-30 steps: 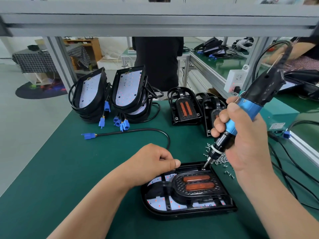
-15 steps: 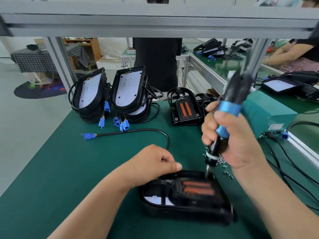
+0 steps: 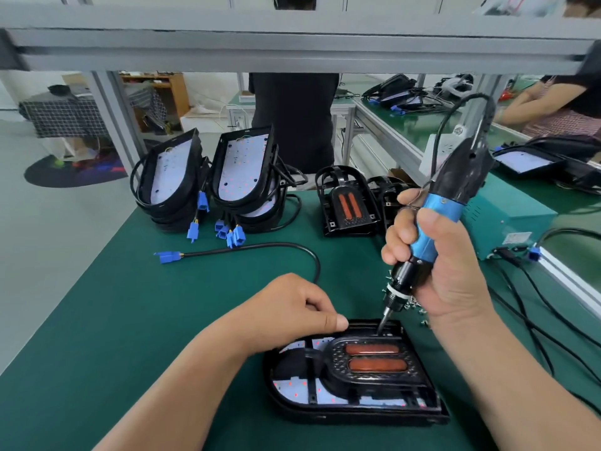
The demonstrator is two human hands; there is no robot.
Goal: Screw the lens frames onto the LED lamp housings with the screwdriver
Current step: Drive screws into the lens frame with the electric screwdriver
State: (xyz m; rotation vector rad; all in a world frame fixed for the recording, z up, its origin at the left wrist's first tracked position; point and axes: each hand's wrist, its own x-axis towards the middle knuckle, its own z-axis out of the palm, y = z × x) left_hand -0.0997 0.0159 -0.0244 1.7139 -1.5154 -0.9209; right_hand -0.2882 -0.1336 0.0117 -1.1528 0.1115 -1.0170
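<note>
Screwdriver (image 3: 439,209): gripped in our right hand (image 3: 455,265). It has swung from a rightward lean a second ago to nearly upright, with the bit on the far edge of the lens frame (image 3: 328,359).
Housing (image 3: 357,415): flat on the tabletop (image 3: 162,320).
Left hand (image 3: 292,307): fingers curled, apparently empty, braced at its far rim.
We judge a screw is being driven.

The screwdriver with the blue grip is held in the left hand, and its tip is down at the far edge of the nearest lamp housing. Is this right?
Not fully. The head view shows the screwdriver in the right hand, not the left; the left hand has its thumb at the rim of the lamp housing. The tip is down at the far edge, as stated.
</note>
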